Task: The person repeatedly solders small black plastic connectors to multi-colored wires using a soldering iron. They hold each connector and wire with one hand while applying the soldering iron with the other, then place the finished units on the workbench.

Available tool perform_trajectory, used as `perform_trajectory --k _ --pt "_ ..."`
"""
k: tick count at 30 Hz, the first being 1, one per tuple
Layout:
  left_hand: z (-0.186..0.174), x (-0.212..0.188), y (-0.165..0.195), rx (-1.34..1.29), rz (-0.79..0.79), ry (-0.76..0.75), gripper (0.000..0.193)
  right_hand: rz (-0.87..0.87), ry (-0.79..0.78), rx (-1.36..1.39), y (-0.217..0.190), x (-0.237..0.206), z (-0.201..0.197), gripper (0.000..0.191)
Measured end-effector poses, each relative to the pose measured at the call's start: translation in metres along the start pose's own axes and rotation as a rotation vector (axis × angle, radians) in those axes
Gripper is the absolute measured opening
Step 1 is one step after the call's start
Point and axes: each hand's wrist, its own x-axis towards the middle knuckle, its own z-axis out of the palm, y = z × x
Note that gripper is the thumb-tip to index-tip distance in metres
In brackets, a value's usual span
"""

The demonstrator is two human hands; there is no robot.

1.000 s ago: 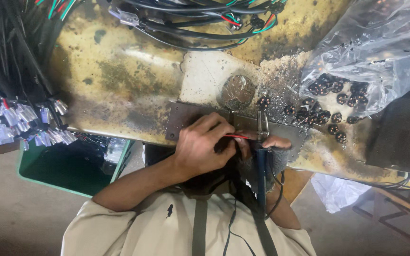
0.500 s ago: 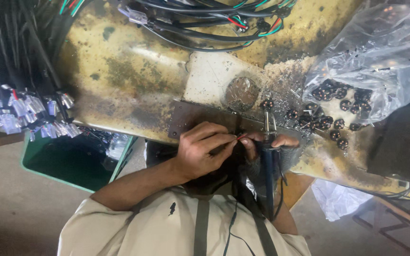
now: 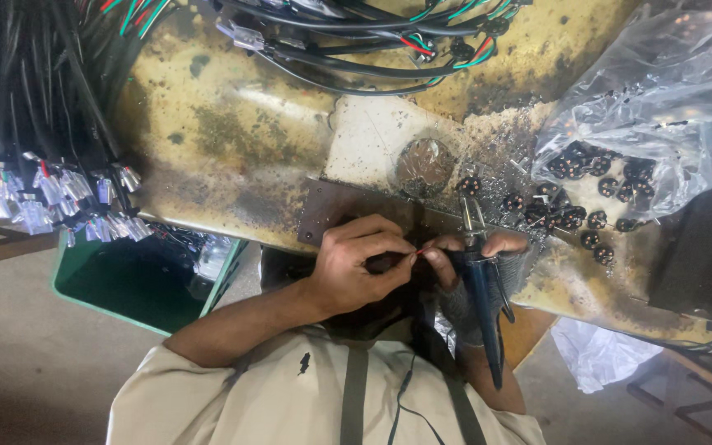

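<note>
Head view: a thin red wire (image 3: 419, 249) is pinched between the fingers (image 3: 401, 262) of the left hand (image 3: 356, 268), at the near edge of the stained counter (image 3: 232, 132). Just beside it, the gloved right hand (image 3: 488, 276) is closed around dark-handled pliers (image 3: 481, 288) — jaws resting on the counter edge. Small black connectors (image 3: 574, 216) are scattered right of the pliers, beside a clear plastic bag (image 3: 661, 99).

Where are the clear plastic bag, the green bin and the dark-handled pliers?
clear plastic bag (image 3: 669, 99), head view, crinkled middle
green bin (image 3: 146, 288), head view, dark inside
dark-handled pliers (image 3: 484, 305), head view, handle
</note>
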Motion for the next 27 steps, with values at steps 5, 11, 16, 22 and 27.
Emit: perform_trajectory --k 5,11,16,22,27 --pt "0.002 -0.004 0.003 0.258 0.104 -0.066 0.011 0.003 -0.047 -0.175 0.008 -0.004 -0.002 0.014" --pt "-0.006 0.001 0.0 0.136 0.097 -0.116 0.014 -0.075 0.015 -0.207 0.01 -0.008 0.001 0.016" --pt "-0.006 0.008 0.006 0.321 0.061 -0.13 0.007 -0.012 0.011 -0.181 0.009 -0.008 0.007 0.016" --pt "0.004 0.026 0.003 0.574 -0.071 -0.006 0.014 -0.065 0.204 0.075 -0.005 -0.008 0.008 0.035" --pt "0.002 0.039 -0.005 0.568 -0.184 -0.036 0.014 -0.054 0.194 0.246 -0.01 -0.004 0.011 0.054"
